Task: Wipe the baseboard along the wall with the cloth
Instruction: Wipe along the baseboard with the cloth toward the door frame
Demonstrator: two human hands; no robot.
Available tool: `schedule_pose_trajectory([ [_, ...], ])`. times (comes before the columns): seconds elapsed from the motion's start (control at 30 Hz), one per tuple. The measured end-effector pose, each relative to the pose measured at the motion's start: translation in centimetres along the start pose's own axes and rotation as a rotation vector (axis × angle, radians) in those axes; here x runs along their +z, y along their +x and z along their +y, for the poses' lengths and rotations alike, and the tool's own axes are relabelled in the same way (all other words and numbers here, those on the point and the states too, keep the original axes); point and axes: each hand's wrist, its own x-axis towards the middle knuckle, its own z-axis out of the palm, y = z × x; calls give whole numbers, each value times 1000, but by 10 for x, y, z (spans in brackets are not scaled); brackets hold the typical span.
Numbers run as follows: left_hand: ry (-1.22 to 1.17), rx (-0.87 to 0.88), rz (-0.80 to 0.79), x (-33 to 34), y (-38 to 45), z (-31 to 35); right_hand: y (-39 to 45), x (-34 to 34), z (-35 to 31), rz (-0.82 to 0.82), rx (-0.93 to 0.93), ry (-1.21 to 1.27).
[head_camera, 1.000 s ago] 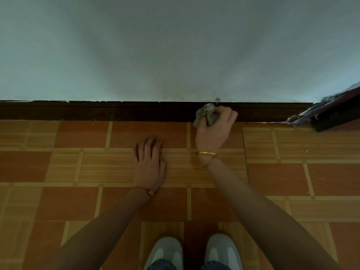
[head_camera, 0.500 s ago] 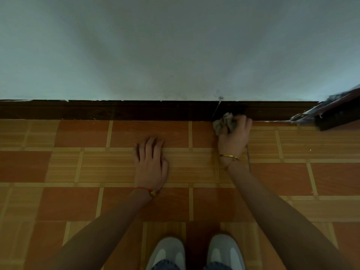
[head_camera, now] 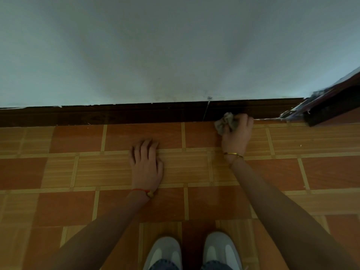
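A dark brown baseboard (head_camera: pixel 116 114) runs along the foot of the pale wall (head_camera: pixel 175 45), across the whole view. My right hand (head_camera: pixel 236 133) grips a crumpled grey cloth (head_camera: pixel 226 122) and holds it against the lower edge of the baseboard, right of a thin vertical joint in the board. My left hand (head_camera: pixel 146 164) lies flat on the tiled floor, fingers together, palm down, holding nothing. A gold bangle sits on my right wrist and a red cord on my left.
The floor (head_camera: pixel 78 172) is orange and tan tiles. A dark door frame or door edge (head_camera: pixel 331 108) with flaking paint juts out at the right end of the baseboard. My two grey shoes (head_camera: pixel 192 252) show at the bottom.
My right hand has slid the cloth rightward along the baseboard, past the joint, toward the door frame. My left hand stayed planted on the floor.
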Motion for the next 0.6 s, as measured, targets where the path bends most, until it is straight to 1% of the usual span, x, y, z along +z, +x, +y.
schedule_pose_trajectory([
  [0.1,2,-16,-8,1,0,5,22,-17,19,136,159,10],
  [0.17,-25,-27,-1,1,3,9,33,-26,29,173,183,21],
  [0.27,-54,37,3,4,11,26,39,-35,32,217,138,52],
  [0.4,-75,129,2,12,22,55,31,-35,6,247,33,126],
  [0.5,-85,177,-6,19,29,77,21,-32,-12,179,-94,172],
  [0.57,-93,191,-14,23,32,89,21,-34,-15,145,-124,205],
  [0.6,-99,196,-18,25,34,93,23,-37,-13,154,-122,213],
])
